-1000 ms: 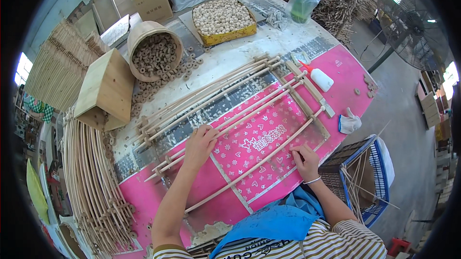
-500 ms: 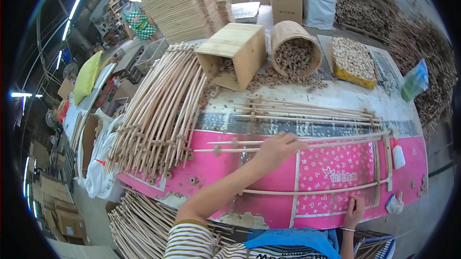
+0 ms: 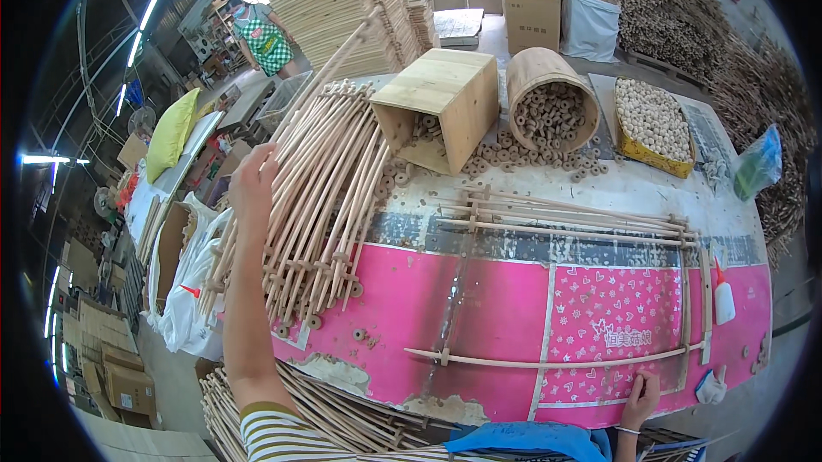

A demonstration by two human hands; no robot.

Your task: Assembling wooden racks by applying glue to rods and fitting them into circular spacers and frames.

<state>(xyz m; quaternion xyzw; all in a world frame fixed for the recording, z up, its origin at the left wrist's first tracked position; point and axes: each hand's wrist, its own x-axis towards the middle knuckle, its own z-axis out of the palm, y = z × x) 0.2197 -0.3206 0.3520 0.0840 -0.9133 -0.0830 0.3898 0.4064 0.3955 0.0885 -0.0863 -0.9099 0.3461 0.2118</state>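
Note:
My left hand [image 3: 254, 175] is raised at the left side of the large pile of wooden rods [image 3: 321, 196]. Its fingers close round a pair of rods [image 3: 330, 68] that slant up over the pile, with a wooden ring near their far end. My right hand [image 3: 640, 399] is low at the table's front edge with its fingers curled; what they hold is hidden. Just beyond it, a single rod [image 3: 548, 365] lies crosswise, a wooden ring [image 3: 444, 357] near its left tip. Several more rods [image 3: 565, 226] lie farther back on the table.
A wooden box [image 3: 441, 94] and a round tub [image 3: 552, 102], both tipped, spill wooden rings. A yellow tray [image 3: 655, 124] of pale beads stands at the back right. A glue bottle [image 3: 723, 295] and white cloth [image 3: 711, 387] lie at right. A person [image 3: 261, 38] stands far left.
My left hand has swung from mid-table to the left pile, carrying the pair of rods, which now point up and away. The right hand stays near the front edge. The view has shifted slightly.

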